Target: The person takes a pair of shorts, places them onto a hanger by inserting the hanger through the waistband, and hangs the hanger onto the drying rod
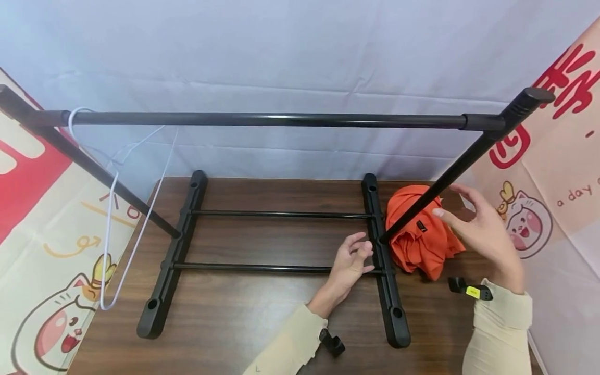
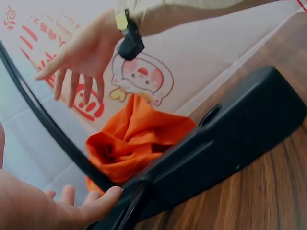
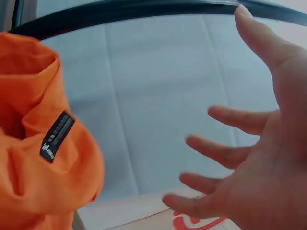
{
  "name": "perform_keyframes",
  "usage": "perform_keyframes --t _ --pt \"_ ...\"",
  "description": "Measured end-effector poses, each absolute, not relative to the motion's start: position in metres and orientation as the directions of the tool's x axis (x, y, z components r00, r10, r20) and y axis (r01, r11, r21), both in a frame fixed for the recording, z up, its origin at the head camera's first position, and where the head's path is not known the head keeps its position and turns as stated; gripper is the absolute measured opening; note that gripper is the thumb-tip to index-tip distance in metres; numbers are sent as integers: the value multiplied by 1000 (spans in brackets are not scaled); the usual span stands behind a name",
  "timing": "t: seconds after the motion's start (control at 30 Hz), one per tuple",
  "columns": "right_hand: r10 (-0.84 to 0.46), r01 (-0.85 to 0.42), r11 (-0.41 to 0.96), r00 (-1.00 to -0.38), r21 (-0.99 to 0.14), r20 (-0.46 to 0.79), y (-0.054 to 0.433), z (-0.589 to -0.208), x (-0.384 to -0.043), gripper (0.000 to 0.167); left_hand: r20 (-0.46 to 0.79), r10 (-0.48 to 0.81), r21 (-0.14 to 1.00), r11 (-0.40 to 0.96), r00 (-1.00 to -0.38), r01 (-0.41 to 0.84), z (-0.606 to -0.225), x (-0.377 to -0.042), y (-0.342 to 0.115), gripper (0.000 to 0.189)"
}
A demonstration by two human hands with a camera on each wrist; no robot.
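A crumpled orange cloth point(image 1: 424, 239) with a small black label lies on the wooden table, just outside the right foot of a black rack; whether it is a garment I cannot tell. My right hand point(image 1: 489, 234) hovers to its right, fingers spread and holding nothing. In the right wrist view a gap shows between the cloth point(image 3: 72, 177) and the fingers point(image 3: 225, 151). My left hand point(image 1: 349, 263) is by the rack's right foot point(image 1: 386, 291), over the lower crossbar, its fingers loosely bent around nothing. A white hanger point(image 1: 110, 234) hangs at the left end of the top rail point(image 1: 281, 120).
The rack's slanted right post point(image 1: 454, 169) rises between the cloth and the back curtain point(image 1: 300, 57). Two low crossbars point(image 1: 272, 213) join its feet. Printed sheets point(image 1: 558, 208) with cartoon cats stand on both sides of the table point(image 1: 262, 323).
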State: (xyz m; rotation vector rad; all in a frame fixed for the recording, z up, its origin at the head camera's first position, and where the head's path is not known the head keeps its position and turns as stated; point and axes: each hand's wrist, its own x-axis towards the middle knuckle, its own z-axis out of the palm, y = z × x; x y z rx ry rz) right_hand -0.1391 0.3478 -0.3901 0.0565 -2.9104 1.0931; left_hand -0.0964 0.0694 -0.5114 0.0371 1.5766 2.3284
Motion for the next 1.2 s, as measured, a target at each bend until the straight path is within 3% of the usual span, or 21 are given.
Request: perform_keyframes --t 0.27,0.5,0.73,0.93,1.1,1.2 --pt "15 24 748 -1000 -664 -20 359 -407 -167 91 -334 290 832 -357 -897 -425 -499 -99 97 75" --pt "-66 -21 733 -997 -680 -40 373 -426 -189 78 -450 237 744 -433 -861 -509 -487 -98 121 78" --pt "-105 28 729 -983 -684 -153 380 -443 -208 79 -489 240 713 -444 -838 -543 -485 -102 135 82" --pt "-165 40 669 -966 -742 -201 384 -465 -229 68 -485 291 712 -417 -825 -565 -481 -104 148 77" --pt "-127 167 625 -942 -763 -310 385 -479 -239 80 -511 214 762 -334 -833 -554 -482 -106 166 61" --pt "-117 208 637 -925 -742 -361 387 -485 -243 89 -529 170 773 -307 -831 -555 -485 -108 177 78"
